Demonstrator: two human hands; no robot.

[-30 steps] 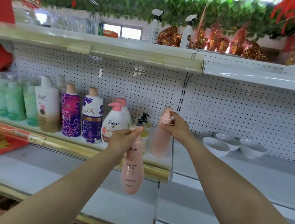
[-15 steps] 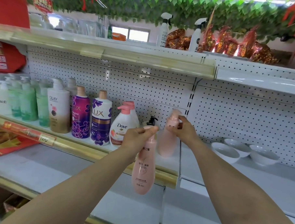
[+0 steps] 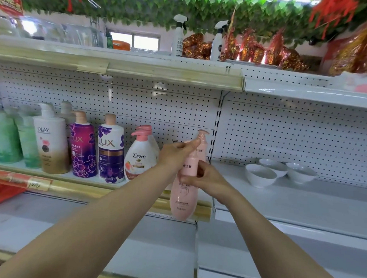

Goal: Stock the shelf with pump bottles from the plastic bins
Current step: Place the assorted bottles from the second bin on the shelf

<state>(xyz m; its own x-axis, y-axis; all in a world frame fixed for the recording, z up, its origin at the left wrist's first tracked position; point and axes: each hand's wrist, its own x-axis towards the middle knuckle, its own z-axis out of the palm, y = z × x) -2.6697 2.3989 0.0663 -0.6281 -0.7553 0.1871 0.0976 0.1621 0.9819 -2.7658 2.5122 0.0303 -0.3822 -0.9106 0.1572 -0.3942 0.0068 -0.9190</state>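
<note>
From the head camera, both bare forearms reach forward to one pink pump bottle, held upright in the air in front of the shelf. It is just before the gold front edge near the shelf's right end, and its base hangs below that edge.

The left hand is at the bottle's top, thumb and fingers closed in a pinch round the pump, which the hand hides. The right hand is wrapped round the bottle's middle from the right, with its curled fingers crossing the front of the label.

Directly behind the held bottle, a second pink bottle stands upright at the right end of the shelf, its pump showing above the left hand's fingertips.

Leftward along the shelf stand:
- a Dove bottle with a pink pump
- a white-and-purple LUX bottle
- a purple LUX bottle
- an Olay bottle
- green bottles at the left end

On the neighbouring white shelf to the right, three white bowls sit close together near its back edge. Two spray bottles stand on the top shelf under green leaves.
</note>
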